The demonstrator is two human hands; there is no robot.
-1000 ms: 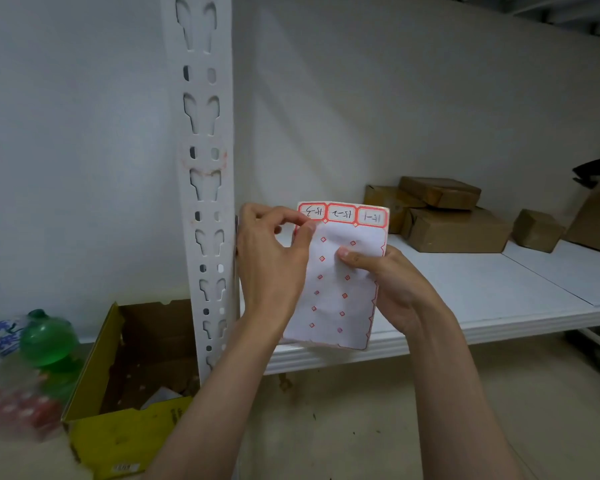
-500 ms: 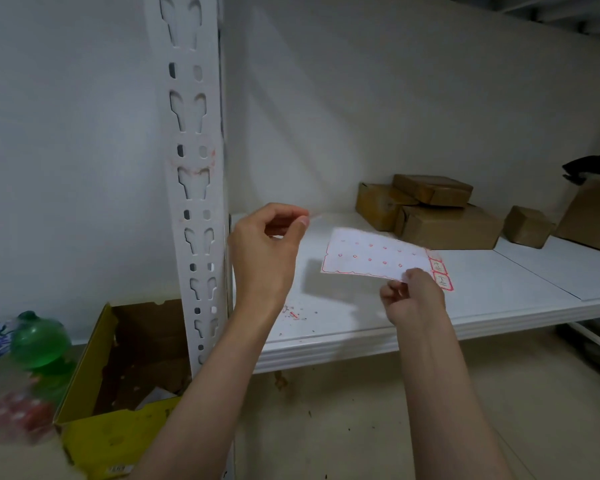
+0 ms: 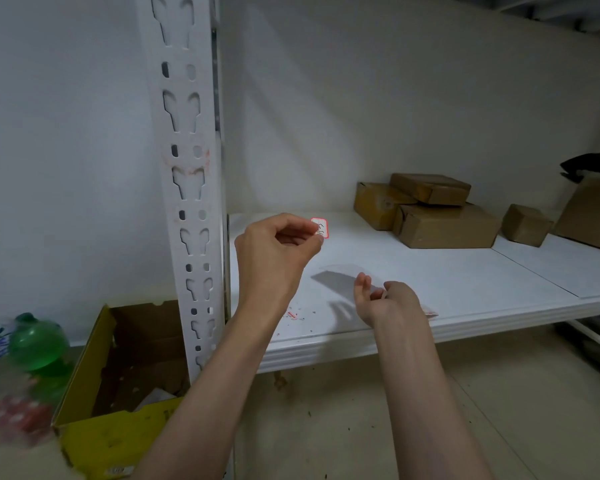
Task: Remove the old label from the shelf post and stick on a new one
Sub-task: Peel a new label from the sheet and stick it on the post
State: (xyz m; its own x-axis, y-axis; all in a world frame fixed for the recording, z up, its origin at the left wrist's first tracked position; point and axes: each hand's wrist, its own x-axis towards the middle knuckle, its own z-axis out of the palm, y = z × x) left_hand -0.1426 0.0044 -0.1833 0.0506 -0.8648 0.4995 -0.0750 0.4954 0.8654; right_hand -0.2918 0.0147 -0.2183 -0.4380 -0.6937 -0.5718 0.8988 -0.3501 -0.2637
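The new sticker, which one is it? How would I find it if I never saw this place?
Start at the tall white shelf post with the cut-out holes. Just to its right, above the white shelf, the left hand pinches the new label at its fingertips. It is a tiny white sticker with a red border and dark handwriting, unlike the brown boxes further back.
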